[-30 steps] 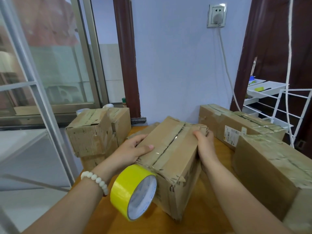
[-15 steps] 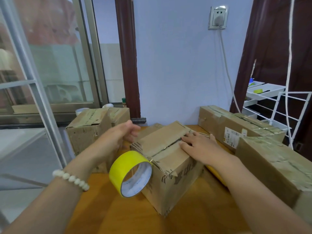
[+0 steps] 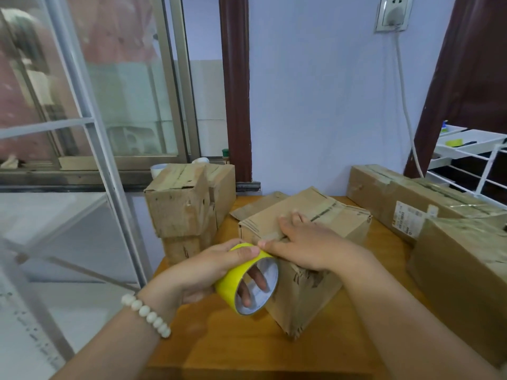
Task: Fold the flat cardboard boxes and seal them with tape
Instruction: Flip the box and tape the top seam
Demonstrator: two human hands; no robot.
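A folded cardboard box [image 3: 323,272] stands on the wooden table [image 3: 247,341] in the middle of the view, its top flaps closed. My left hand [image 3: 208,270] grips a yellow tape roll [image 3: 233,283] against the box's near left corner, thumb on the rim and fingers through the core. My right hand [image 3: 307,245] lies flat on the box top with straight fingers pressing along the centre seam, its thumb next to the roll.
Two stacked taped boxes [image 3: 189,207] stand at the left. A long box [image 3: 406,198] and a large box [image 3: 463,272] crowd the right side. A flat cardboard piece [image 3: 258,207] lies behind the middle box. A white wire rack [image 3: 477,165] stands at the far right.
My left hand came back from behind the box and took the yellow roll at the box's near corner. My right hand slid along the seam toward me.
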